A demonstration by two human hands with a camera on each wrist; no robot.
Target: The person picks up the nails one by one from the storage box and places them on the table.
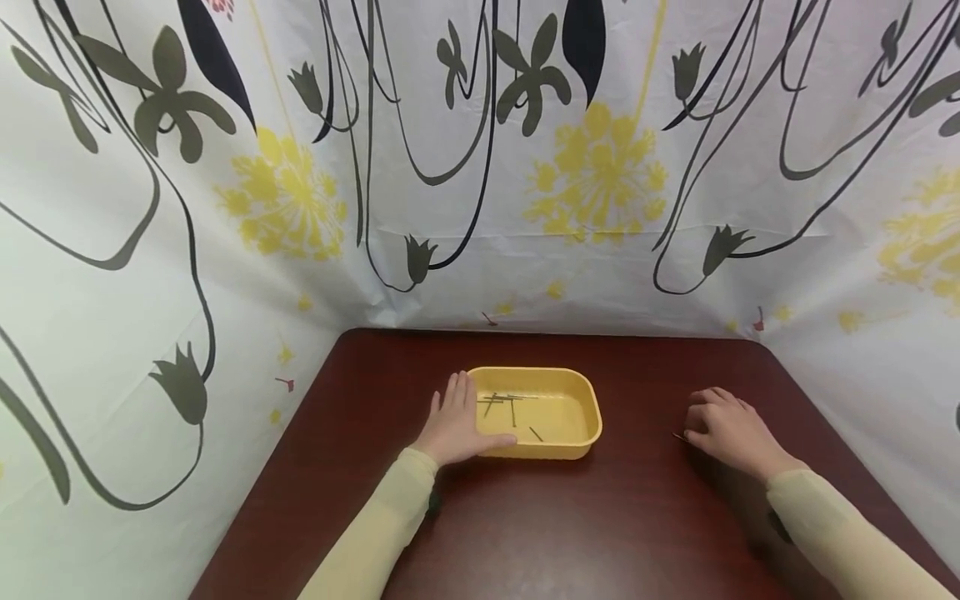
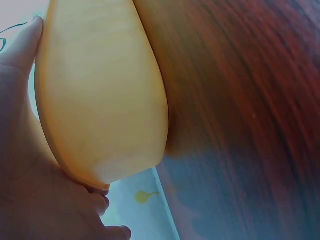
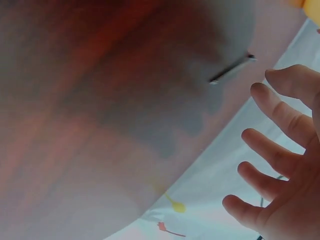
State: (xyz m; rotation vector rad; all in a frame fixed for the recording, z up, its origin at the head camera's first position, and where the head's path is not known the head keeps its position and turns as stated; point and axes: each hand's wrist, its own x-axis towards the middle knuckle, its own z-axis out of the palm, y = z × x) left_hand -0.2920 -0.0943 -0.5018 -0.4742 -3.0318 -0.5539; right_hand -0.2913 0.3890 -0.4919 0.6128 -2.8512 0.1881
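Observation:
My left hand (image 1: 452,427) rests against the left end of a yellow plastic tray (image 1: 540,451), fingers straight along its side and thumb laid over the front rim. Several thin metal nails (image 1: 513,412) lie scattered inside the tray, mostly toward its left half. Off to the right, my right hand (image 1: 729,433) hovers low over the table, fingers bent and spread with nothing between them. A single nail (image 3: 232,69) lies on the tabletop just beyond the thumb and index fingertips, apart from them in the right wrist view.
The dark red-brown wooden table (image 1: 585,525) has rounded far corners. A white cloth (image 1: 465,200) printed with yellow flowers and grey vines hangs behind it and along both sides, close to the table's edges.

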